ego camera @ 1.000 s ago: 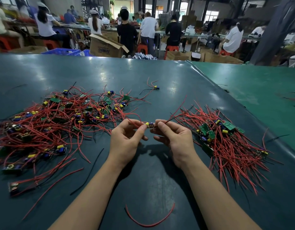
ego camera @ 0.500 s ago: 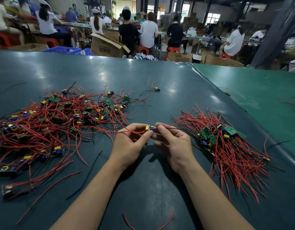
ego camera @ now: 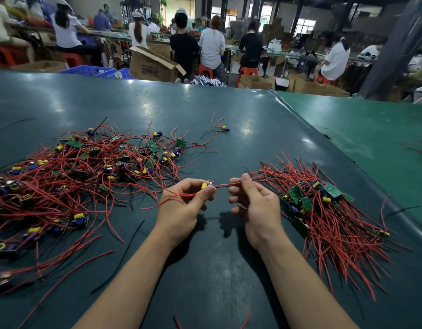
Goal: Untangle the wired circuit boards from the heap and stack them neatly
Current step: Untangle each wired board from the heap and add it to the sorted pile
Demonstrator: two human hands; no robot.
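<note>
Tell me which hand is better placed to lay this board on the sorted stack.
Probably right: the right hand pinches the board's wires beside the sorted stack; the left hand grips the board.

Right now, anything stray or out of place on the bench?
Yes. One wired circuit board lies alone beyond the tangled heap of red-wired boards. Loose wires lie apart from both piles: a black wire and a cut red wire at the near edge. Nothing looks damaged.
</note>
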